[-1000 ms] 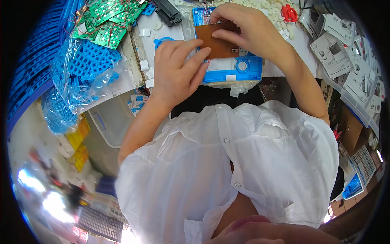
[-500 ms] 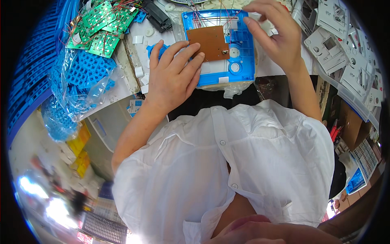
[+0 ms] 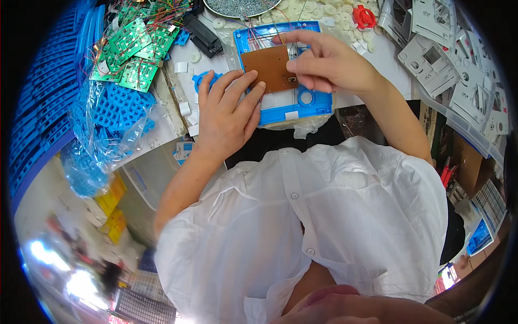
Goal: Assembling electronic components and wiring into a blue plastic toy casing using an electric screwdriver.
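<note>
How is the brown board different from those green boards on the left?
Colour: the brown board is mostly plain brown on top, while the green boards are bright green with paler marks.
Place: the brown board lies over the blue case, but the green boards sit in a heap.
Touch: the left hand touches the brown board; no hand touches the green boards.
Both kinds are flat.

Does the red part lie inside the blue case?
No, the red part lies outside the blue case, to its right, near small white discs.
</note>
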The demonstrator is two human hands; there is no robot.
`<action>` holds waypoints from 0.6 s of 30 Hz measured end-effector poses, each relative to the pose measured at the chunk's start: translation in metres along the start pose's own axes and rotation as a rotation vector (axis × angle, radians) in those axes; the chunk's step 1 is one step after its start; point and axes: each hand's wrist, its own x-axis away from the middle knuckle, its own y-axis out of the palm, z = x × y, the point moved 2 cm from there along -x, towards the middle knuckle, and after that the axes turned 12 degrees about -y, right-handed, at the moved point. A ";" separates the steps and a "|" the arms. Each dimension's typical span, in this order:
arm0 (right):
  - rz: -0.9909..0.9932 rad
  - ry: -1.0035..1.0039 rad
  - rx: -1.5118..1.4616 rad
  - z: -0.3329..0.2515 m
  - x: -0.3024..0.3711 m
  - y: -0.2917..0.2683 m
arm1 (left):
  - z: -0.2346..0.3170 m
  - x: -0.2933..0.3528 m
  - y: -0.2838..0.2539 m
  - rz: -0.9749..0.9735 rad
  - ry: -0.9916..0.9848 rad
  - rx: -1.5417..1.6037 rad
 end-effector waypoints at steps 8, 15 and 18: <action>0.222 -0.422 0.421 -0.011 -0.002 -0.024 | 0.002 0.002 0.000 -0.020 -0.023 -0.045; -0.057 -0.371 1.115 -0.015 -0.001 -0.022 | 0.000 -0.001 0.000 -0.008 -0.027 -0.025; -0.120 -0.400 1.255 -0.013 -0.009 -0.018 | 0.001 -0.001 0.001 -0.005 -0.029 -0.024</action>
